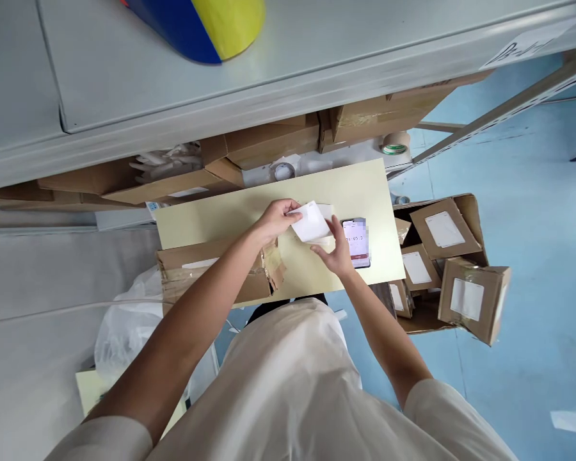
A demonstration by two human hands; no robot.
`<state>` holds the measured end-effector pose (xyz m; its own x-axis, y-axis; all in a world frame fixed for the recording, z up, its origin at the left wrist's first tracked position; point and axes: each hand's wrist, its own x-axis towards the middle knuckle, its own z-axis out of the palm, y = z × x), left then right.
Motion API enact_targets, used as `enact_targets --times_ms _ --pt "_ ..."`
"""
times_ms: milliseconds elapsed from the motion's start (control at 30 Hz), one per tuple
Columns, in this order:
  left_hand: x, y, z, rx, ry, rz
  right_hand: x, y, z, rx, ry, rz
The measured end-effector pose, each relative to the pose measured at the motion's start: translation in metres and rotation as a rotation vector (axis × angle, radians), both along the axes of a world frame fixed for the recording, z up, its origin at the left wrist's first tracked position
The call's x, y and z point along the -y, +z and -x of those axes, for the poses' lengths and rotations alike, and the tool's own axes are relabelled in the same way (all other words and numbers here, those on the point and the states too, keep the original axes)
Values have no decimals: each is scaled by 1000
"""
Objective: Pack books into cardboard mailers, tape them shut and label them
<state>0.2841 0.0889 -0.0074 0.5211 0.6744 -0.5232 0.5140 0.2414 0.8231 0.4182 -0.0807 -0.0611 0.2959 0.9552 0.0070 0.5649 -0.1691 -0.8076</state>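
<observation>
My left hand (277, 219) pinches the left edge of a white label sheet (311, 221) between thumb and fingers, holding it tilted above the table. Beneath that sheet lies a stack of white labels (322, 241), partly covered by it. My right hand (336, 248) is at the stack's right side, thumb and fingers apart, with the fingertips close to the sheet's right corner. Just right of this hand a phone (356, 243) with a lit timer screen lies on the pale yellow tabletop (365, 182).
A taped cardboard box (242, 291) lies along the table's left front, under my left forearm. On the right, a large open carton (475, 224) holds several small labelled boxes. Tape rolls (284, 171) and more cartons (269, 144) sit behind, below a grey shelf (269, 96).
</observation>
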Motion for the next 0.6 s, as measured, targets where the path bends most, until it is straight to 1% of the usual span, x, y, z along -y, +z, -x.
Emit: enact_targets --times_ms 67,100,167,200,233,267,333,367,400,467,533,600 --pt "-9 10 6 -19 -5 -109 -13 7 -6 -117 21 52" --pt "-13 17 8 -57 -2 -213 -20 11 -9 -169 37 61" --pt "-16 34 9 -167 -18 -480 -33 18 -13 -232 66 47" --pt "-15 43 8 -222 -67 -609 -38 21 -15 -236 80 30" --pt "-13 51 6 -266 -154 -716 -43 24 -15 -223 92 9" --pt "-10 58 2 -293 -275 -792 -47 27 -15 -200 103 -14" --pt "-4 65 -6 -288 -558 -845 -52 31 -14 -173 115 -57" --pt "-2 65 -10 -268 -675 -841 -52 31 -14 -181 112 -71" --pt "-2 64 -13 -248 -754 -831 -52 31 -14 -199 106 -76" --pt "-3 58 -16 -223 -811 -811 -49 28 -15 -238 100 -54" --pt "-7 52 -17 -218 -806 -805 -45 24 -17 -241 120 -18" --pt "-11 50 -17 -229 -806 -812 -41 20 -18 -213 144 -14"
